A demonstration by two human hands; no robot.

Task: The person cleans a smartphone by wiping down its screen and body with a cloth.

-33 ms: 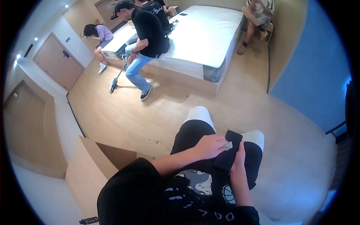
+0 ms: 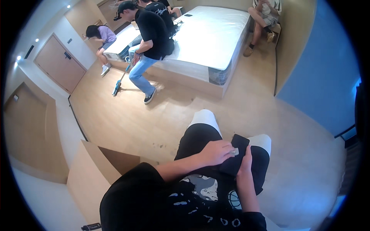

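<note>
Above my lap, my right hand [image 2: 245, 161] grips a flat black rectangular thing [image 2: 240, 142] by its right edge, thumb along the side. It looks like a phone or a slim case; I cannot tell which. My left hand [image 2: 216, 153] reaches across from the left, fingers closed on a small pale folded piece [image 2: 235, 152], perhaps tissue or cloth. That piece lies against or just over the black surface. Under both hands are my black shorts [image 2: 194, 138].
Ahead stands a bed with a plastic-wrapped mattress [image 2: 212, 34]. On its near side sits a person in a black shirt [image 2: 152, 30] with a blue-headed floor mop [image 2: 116, 88]. Others sit farther back. A wooden cabinet [image 2: 86, 169] is close on my left.
My left hand and the pale piece have shifted very slightly down over the black thing. My right hand keeps its hold.
</note>
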